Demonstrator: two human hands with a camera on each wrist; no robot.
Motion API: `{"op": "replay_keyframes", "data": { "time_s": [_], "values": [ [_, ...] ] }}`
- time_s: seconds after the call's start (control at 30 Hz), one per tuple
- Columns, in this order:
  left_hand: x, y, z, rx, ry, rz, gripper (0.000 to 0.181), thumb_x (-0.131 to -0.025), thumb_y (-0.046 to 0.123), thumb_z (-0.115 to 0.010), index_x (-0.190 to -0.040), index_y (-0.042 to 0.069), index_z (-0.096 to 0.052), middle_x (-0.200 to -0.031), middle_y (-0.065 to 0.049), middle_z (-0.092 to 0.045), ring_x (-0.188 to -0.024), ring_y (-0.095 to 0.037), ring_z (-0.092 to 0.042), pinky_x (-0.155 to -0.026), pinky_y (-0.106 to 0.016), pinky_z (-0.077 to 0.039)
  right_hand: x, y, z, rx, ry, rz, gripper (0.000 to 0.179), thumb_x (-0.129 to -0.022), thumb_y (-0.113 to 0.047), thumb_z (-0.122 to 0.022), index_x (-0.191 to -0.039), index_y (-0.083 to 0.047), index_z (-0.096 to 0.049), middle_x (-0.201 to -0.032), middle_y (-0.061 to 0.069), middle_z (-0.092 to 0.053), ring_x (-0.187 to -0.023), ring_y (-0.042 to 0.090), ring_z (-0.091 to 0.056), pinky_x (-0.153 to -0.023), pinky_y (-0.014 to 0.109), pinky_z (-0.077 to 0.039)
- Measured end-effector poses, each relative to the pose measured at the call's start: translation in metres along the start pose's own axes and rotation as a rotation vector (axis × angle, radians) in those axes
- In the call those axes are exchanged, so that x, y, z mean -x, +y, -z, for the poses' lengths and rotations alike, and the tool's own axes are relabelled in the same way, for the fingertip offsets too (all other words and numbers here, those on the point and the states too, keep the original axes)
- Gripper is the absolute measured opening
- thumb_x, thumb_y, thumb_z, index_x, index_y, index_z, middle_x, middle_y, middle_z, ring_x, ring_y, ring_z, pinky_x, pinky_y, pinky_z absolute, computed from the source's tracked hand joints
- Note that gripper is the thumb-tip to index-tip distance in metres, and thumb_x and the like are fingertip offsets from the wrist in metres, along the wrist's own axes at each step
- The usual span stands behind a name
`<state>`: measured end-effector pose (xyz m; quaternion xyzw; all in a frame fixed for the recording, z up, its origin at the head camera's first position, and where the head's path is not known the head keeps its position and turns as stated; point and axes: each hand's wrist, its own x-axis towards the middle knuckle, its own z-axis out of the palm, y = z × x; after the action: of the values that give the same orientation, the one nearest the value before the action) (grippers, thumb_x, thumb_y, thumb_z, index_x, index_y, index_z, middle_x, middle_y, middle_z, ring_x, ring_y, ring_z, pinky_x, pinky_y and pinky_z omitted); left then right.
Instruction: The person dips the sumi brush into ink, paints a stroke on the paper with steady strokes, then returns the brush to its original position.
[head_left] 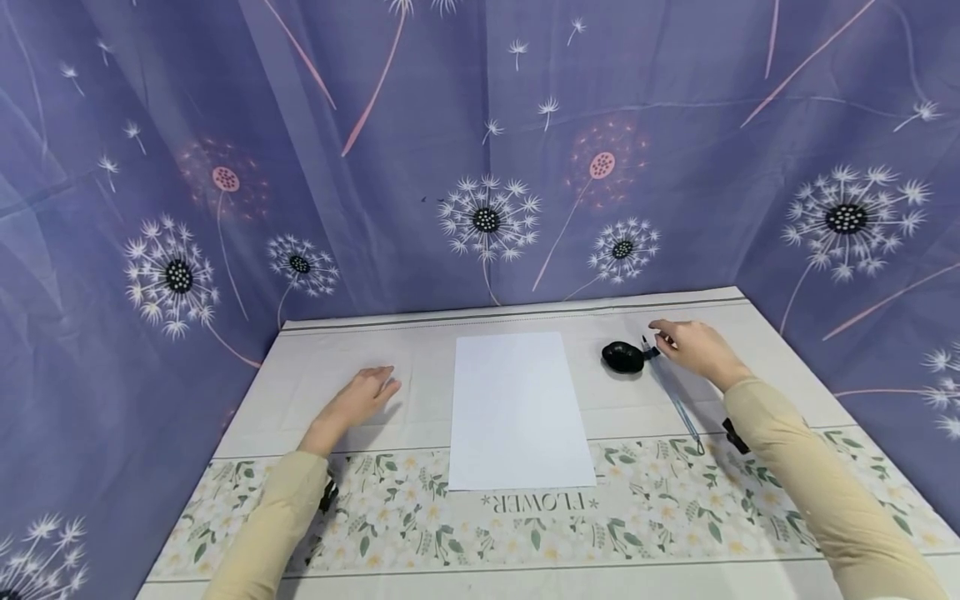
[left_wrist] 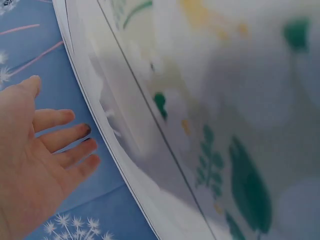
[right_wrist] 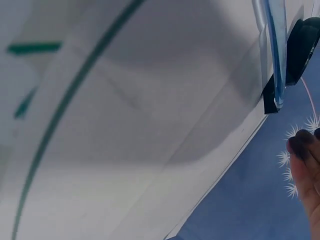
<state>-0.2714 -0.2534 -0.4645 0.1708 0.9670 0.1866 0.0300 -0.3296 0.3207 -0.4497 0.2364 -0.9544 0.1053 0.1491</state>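
Note:
A white sheet of paper (head_left: 517,408) lies flat on the table. To its right sits a rounded, glossy black object (head_left: 623,357), which looks like an ink dish. Beside that, a brush with a clear blue handle (head_left: 678,407) and a dark tip lies at a slant, its tip end by a small black piece. My right hand (head_left: 699,352) hovers just right of the brush tip, fingers loosely bent around nothing. Away to the paper's left, my left hand (head_left: 358,400) has relaxed, spread fingers and holds nothing. Dark smudges mark fingertips (left_wrist: 82,131) in the left wrist view.
A pale tablecloth (head_left: 420,533) with a flowered band and the upside-down word FLOWER covers the table. Purple curtains (head_left: 390,225) with dandelion prints enclose the back and sides. Black wrist straps (head_left: 735,436) show beneath the sleeves.

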Motion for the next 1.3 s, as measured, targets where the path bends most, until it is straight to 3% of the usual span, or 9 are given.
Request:
{"op": "replay_keyframes", "data": {
  "time_s": [0.2,0.47,0.73,1.0,1.3],
  "values": [
    [0.002,0.012,-0.006,0.054,-0.012,-0.047,0.054,-0.104,0.027,-0.044,-0.141,-0.012,-0.039,-0.143,-0.032,-0.043,-0.135,-0.045,-0.04,-0.114,-0.055,-0.03,0.006,0.0,0.0,-0.019,-0.024,0.009,0.025,-0.091,-0.006,-0.059,-0.114,0.001,-0.065,-0.083,0.015,-0.073,-0.066,0.024,-0.068,-0.06,0.042,-0.056],
    [0.004,0.032,-0.012,0.113,-0.036,-0.079,0.055,-0.103,0.026,-0.047,-0.142,-0.011,-0.038,-0.145,-0.031,-0.042,-0.136,-0.044,-0.039,-0.115,-0.054,-0.03,0.01,-0.001,0.003,-0.083,-0.118,-0.003,0.023,-0.09,-0.003,-0.059,-0.113,0.0,-0.061,-0.087,0.015,-0.073,-0.071,0.027,-0.069,-0.065,0.043,-0.057],
    [0.008,0.049,-0.019,0.115,-0.188,-0.125,0.061,-0.099,0.031,-0.054,-0.147,-0.001,-0.036,-0.152,-0.025,-0.034,-0.142,-0.042,-0.03,-0.117,-0.055,-0.025,0.014,-0.001,0.007,-0.121,-0.184,-0.016,0.019,-0.088,-0.003,-0.061,-0.107,-0.001,-0.066,-0.082,0.011,-0.072,-0.072,0.025,-0.068,-0.066,0.044,-0.057],
    [0.008,0.064,-0.026,0.117,-0.257,-0.176,0.068,-0.096,0.034,-0.06,-0.15,0.003,-0.033,-0.156,-0.025,-0.027,-0.145,-0.042,-0.024,-0.117,-0.057,-0.024,0.018,0.0,0.006,-0.139,-0.261,0.042,0.019,-0.085,0.001,-0.064,-0.101,-0.006,-0.071,-0.08,0.003,-0.072,-0.071,0.018,-0.067,-0.066,0.037,-0.056],
    [0.009,0.072,-0.031,0.113,-0.35,-0.205,0.093,-0.084,0.043,-0.073,-0.154,0.006,-0.024,-0.16,-0.022,-0.017,-0.148,-0.042,-0.014,-0.117,-0.058,-0.022,0.022,-0.006,0.009,-0.164,-0.362,0.006,0.023,-0.084,0.002,-0.063,-0.103,-0.007,-0.072,-0.083,0.004,-0.073,-0.073,0.015,-0.067,-0.067,0.035,-0.057]
  ]
}}
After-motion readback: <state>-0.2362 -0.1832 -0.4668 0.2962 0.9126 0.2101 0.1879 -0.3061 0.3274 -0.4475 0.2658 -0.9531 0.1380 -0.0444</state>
